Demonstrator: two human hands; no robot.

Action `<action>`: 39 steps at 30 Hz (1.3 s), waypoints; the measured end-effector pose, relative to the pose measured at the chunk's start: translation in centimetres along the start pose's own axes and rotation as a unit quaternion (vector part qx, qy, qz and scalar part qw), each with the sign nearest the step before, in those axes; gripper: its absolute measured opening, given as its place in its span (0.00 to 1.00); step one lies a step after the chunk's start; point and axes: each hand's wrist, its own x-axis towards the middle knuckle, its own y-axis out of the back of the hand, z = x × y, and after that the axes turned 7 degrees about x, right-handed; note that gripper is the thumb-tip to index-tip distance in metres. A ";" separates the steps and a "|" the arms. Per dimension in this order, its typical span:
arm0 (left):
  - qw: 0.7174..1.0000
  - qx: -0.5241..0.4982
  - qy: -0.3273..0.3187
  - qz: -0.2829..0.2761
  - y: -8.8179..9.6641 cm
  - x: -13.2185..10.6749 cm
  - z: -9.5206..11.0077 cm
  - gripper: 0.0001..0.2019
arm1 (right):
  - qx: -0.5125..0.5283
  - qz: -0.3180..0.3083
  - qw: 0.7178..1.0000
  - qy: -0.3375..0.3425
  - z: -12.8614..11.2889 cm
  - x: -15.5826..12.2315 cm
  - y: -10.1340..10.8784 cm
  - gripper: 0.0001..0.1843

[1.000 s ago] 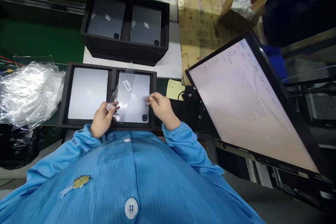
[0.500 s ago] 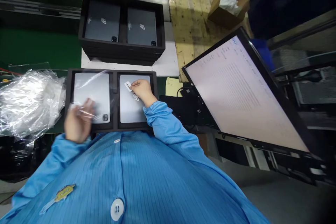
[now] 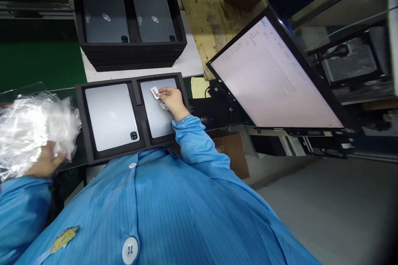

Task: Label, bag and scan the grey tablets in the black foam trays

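Right at the centre of the frame, a small white barcode label (image 3: 154,92) sits over the upper part of a silver tablet (image 3: 158,121); whether it touches the surface cannot be told. The right hand (image 3: 173,101) pinches the label's edge between thumb and fingertips, the grip closed down on it. That tablet lies back up in the right-hand compartment of a black tray (image 3: 142,115). In the left-hand compartment, left of centre, lies a second silver tablet (image 3: 108,130), its camera at the lower right corner.

At the left edge of the frame, the left hand (image 3: 46,161) is blurred against a heap of clear plastic (image 3: 31,126). Its thumb stands apart from the fingers, and I cannot tell whether it has hold of any plastic.

In the upper left, a stack of black trays (image 3: 132,56) bears two dark tablets (image 3: 107,29) side by side. A yellow note (image 3: 199,87) lies right of centre, near a tilted monitor (image 3: 273,78) that fills much of the upper right.
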 end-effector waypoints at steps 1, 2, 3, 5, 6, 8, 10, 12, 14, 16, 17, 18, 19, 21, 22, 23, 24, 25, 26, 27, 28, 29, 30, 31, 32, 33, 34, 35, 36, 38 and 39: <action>0.999 0.020 0.047 -0.002 -0.2 0.4 -0.9 0.40 | 0.017 0.012 1.000 -0.002 0.0 -0.6 0.4 0.09; 0.994 0.042 0.098 -0.012 -0.2 0.8 -1.5 0.41 | 0.031 0.023 0.999 -0.003 -0.1 -1.3 0.9 0.10; 0.987 0.066 0.142 -0.023 0.0 1.3 -1.7 0.39 | 0.040 0.035 0.999 -0.002 -0.1 -2.1 1.6 0.11; 0.982 0.102 0.158 -0.012 0.8 2.1 -0.1 0.35 | 0.052 0.059 0.997 0.002 -0.1 -3.9 3.5 0.12; 0.986 0.100 0.129 0.022 1.1 2.4 1.8 0.32 | 0.058 0.073 0.996 0.003 -0.1 -4.8 4.6 0.12; 0.993 0.044 0.008 0.111 1.0 2.6 7.5 0.26 | 0.075 0.109 0.991 0.007 0.0 -6.5 6.7 0.13; 0.981 -0.040 -0.176 0.075 -0.7 2.5 14.9 0.21 | 0.102 0.143 0.984 0.014 0.1 -7.8 8.6 0.16; 0.921 -0.007 -0.381 -0.085 -4.1 2.5 22.3 0.18 | 0.131 0.158 0.978 0.021 0.0 -8.8 10.0 0.17; 0.862 0.036 -0.486 -0.142 -8.1 2.8 28.2 0.15 | 0.159 0.155 0.975 0.022 -0.2 -9.5 10.9 0.19; 0.844 0.051 -0.514 -0.145 -11.8 3.4 32.0 0.16 | 0.184 0.150 0.971 0.020 -0.5 -10.2 11.7 0.19; 0.842 0.054 -0.518 -0.140 -13.2 3.8 33.2 0.17 | 0.194 0.151 0.969 0.018 -0.6 -10.4 12.0 0.19; 0.839 0.058 -0.524 -0.136 -14.3 4.2 34.0 0.19 | 0.202 0.152 0.967 0.017 -0.7 -10.7 12.4 0.19; 0.835 0.061 -0.531 -0.133 -15.1 4.6 34.6 0.20 | 0.206 0.151 0.967 0.015 -0.8 -10.9 12.8 0.19; 0.827 0.064 -0.543 -0.128 -15.9 5.2 35.1 0.18 | 0.202 0.138 0.970 0.012 -0.8 -11.1 13.6 0.18; 0.824 0.065 -0.548 -0.128 -15.9 5.5 35.1 0.17 | 0.191 0.126 0.973 0.009 -0.8 -11.1 13.9 0.18; 0.821 0.065 -0.552 -0.127 -15.7 5.8 35.0 0.16 | 0.174 0.113 0.978 0.004 -0.8 -10.9 14.1 0.17; 0.817 0.063 -0.560 -0.120 -15.2 6.1 34.7 0.15 | 0.151 0.098 0.984 -0.002 -0.8 -10.6 14.0 0.16; 0.812 0.058 -0.572 -0.103 -14.5 6.4 34.2 0.15 | 0.120 0.078 0.990 -0.010 -0.9 -10.1 13.6 0.15; 0.805 0.048 -0.587 -0.072 -13.6 6.6 33.6 0.15 | 0.079 0.051 0.995 -0.016 -0.9 -9.5 13.0 0.14; 0.795 0.032 -0.605 -0.028 -12.7 6.9 32.8 0.14 | 0.026 0.021 0.999 -0.015 -1.0 -8.8 12.0 0.14; 0.782 0.009 -0.623 0.025 -11.7 7.1 31.9 0.13 | -0.033 -0.009 0.999 -0.006 -1.2 -8.1 10.9 0.14; 0.768 -0.019 -0.635 0.078 -10.7 7.1 31.1 0.11 | -0.088 -0.036 0.995 0.009 -1.4 -7.3 9.5 0.14; 0.756 -0.046 -0.641 0.122 -10.0 7.1 30.4 0.10 | -0.132 -0.054 0.989 0.027 -1.7 -6.6 8.2 0.14; 0.748 -0.070 -0.642 0.152 -9.4 7.0 29.8 0.08 | -0.161 -0.065 0.984 0.045 -2.1 -6.0 7.1 0.14; 0.744 -0.087 -0.641 0.167 -9.2 6.7 29.4 0.07 | -0.177 -0.069 0.980 0.060 -2.4 -5.5 6.2 0.14; 0.744 -0.093 -0.639 0.169 -9.1 6.3 29.1 0.07 | -0.180 -0.071 0.979 0.069 -2.7 -5.1 5.8 0.14; 0.751 -0.085 -0.635 0.160 -9.3 5.9 28.9 0.07 | -0.179 -0.073 0.978 0.073 -2.9 -4.8 5.9 0.13; 0.764 -0.064 -0.627 0.141 -9.6 5.3 28.8 0.07 | -0.183 -0.073 0.977 0.081 -3.0 -4.7 6.4 0.12; 0.782 -0.033 -0.611 0.117 -9.9 4.6 28.5 0.10 | -0.190 -0.068 0.975 0.091 -2.9 -4.6 7.3 0.11; 0.840 0.043 -0.535 0.082 -10.0 3.0 27.2 0.16 | -0.205 -0.042 0.971 0.116 -2.2 -4.8 10.0 0.09; 0.873 0.079 -0.473 0.089 -9.8 2.1 26.0 0.19 | -0.208 -0.026 0.970 0.125 -1.5 -5.1 11.5 0.11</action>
